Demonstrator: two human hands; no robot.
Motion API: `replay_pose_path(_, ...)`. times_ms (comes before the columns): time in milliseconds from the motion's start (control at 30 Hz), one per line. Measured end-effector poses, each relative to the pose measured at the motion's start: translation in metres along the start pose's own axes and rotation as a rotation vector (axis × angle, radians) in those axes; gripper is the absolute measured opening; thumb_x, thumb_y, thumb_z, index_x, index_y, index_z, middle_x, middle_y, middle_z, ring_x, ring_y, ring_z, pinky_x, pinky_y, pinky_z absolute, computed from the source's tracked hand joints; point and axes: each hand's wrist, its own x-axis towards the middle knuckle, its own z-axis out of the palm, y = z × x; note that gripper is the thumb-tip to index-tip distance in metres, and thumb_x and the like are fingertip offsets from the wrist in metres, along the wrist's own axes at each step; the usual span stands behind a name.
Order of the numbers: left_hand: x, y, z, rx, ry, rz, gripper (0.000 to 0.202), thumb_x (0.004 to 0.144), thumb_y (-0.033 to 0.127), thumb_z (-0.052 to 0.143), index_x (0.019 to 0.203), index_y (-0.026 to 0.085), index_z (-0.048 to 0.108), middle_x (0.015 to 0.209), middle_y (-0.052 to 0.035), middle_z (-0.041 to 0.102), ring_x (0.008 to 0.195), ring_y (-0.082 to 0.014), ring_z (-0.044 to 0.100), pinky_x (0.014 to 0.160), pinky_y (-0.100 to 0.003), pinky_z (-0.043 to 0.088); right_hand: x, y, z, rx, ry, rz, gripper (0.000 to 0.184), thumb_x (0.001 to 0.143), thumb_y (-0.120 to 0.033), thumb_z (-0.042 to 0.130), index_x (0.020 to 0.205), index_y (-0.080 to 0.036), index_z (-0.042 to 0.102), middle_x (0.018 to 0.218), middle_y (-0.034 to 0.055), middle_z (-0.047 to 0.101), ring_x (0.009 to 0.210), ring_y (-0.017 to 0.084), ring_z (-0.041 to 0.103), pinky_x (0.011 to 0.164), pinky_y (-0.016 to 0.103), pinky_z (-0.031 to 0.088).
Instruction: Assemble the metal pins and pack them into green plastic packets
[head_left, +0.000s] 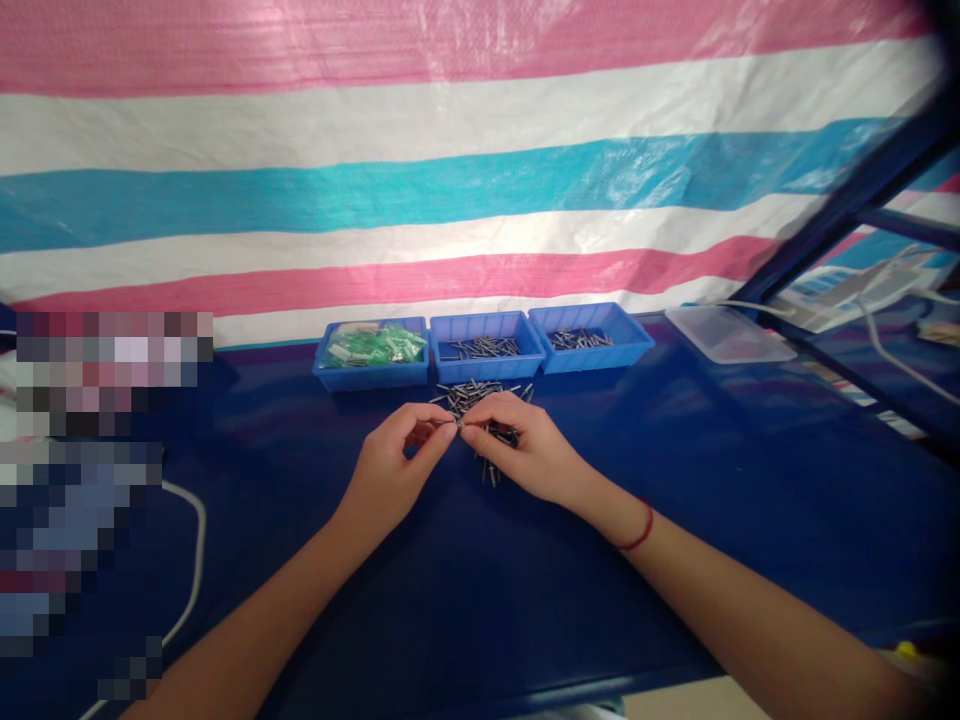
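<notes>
Fingertips of my left hand [397, 455] and my right hand [529, 445] meet in a pinch, both closed on a small metal piece [459, 424]. Most of that piece is hidden by the fingers, and its exact kind cannot be made out. Just behind and under my right hand lies a loose pile of thin, dark metal pins [469, 397] on the blue table [465, 600]. Some of the pile sticks out below my right palm.
Three blue bins stand behind the pile: the left bin [373, 376] holds green plastic packets [379, 345], while the middle bin [491, 369] and right bin [600, 356] hold metal pins. A clear plastic lid [727, 335] lies at right. A white cable [201, 540] runs at left.
</notes>
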Motion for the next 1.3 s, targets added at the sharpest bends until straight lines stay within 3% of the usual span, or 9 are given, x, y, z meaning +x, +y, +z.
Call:
replay_pose_path(467,0.003,-0.004,-0.001,0.105,-0.011,0.060,0.013,0.087,0.030,0.059,0.092,0.018,0.064,0.089,-0.0018,0.066,0.076,-0.0134,0.062,0.071,-0.025,0.049,-0.001,-0.001,0.000,0.038,0.131,0.065,0.001,0.079,-0.021,0.066,0.078,-0.020,0.066,0.080,0.0036,0.069,0.074,0.015,0.061,0.068,0.029,0.046)
replay_pose_path(667,0.002,-0.001,-0.001,0.224,-0.054,0.088,0.016,0.088,0.031,0.057,0.094,0.019,0.064,0.088,-0.0010,0.066,0.074,-0.0133,0.060,0.068,-0.024,0.047,-0.002,-0.002,0.000,0.127,0.121,0.158,0.016,0.082,-0.028,0.063,0.070,-0.018,0.063,0.070,0.0015,0.062,0.064,0.013,0.053,0.060,0.027,0.041)
replay_pose_path(800,0.003,0.002,-0.004,0.324,-0.044,0.091,0.025,0.088,0.033,0.057,0.109,0.019,0.061,0.089,-0.0010,0.065,0.070,-0.0131,0.058,0.065,-0.024,0.047,0.004,0.003,-0.006,0.353,0.301,0.375,0.025,0.082,-0.034,0.063,0.063,-0.017,0.062,0.061,-0.0013,0.055,0.059,0.010,0.048,0.056,0.025,0.039)
replay_pose_path(967,0.008,-0.007,-0.012,0.490,-0.071,0.139,0.021,0.092,0.034,0.052,0.100,0.019,0.064,0.096,-0.0032,0.063,0.082,-0.0163,0.061,0.077,-0.029,0.048,0.016,0.020,-0.038,0.910,0.723,0.687,0.013,0.076,-0.031,0.066,0.074,-0.018,0.065,0.067,-0.0038,0.058,0.050,0.006,0.045,0.045,0.020,0.037)
replay_pose_path(1033,0.009,-0.013,-0.014,0.559,-0.091,0.148,0.021,0.091,0.034,0.052,0.100,0.019,0.064,0.099,-0.0043,0.062,0.087,-0.0183,0.061,0.081,-0.031,0.047,0.020,0.028,-0.053,0.996,0.837,0.747,0.011,0.075,-0.029,0.066,0.078,-0.019,0.064,0.069,-0.0051,0.059,0.046,0.004,0.043,0.041,0.018,0.036)
replay_pose_path(1167,0.011,-0.019,-0.015,0.687,-0.158,0.149,0.023,0.090,0.036,0.054,0.102,0.020,0.065,0.101,-0.0051,0.061,0.092,-0.0210,0.060,0.085,-0.034,0.046,0.023,0.038,-0.066,1.020,0.907,0.804,0.014,0.078,-0.031,0.062,0.084,-0.019,0.064,0.064,-0.0054,0.056,0.043,0.005,0.042,0.038,0.018,0.034)
replay_pose_path(1300,0.012,-0.019,-0.013,0.761,-0.209,0.158,0.019,0.093,0.031,0.050,0.097,0.019,0.065,0.101,-0.0044,0.061,0.090,-0.0186,0.060,0.081,-0.031,0.046,0.021,0.036,-0.057,1.013,0.787,0.811,0.011,0.077,-0.024,0.057,0.082,-0.017,0.064,0.057,-0.0064,0.048,0.043,0.005,0.039,0.040,0.018,0.032)
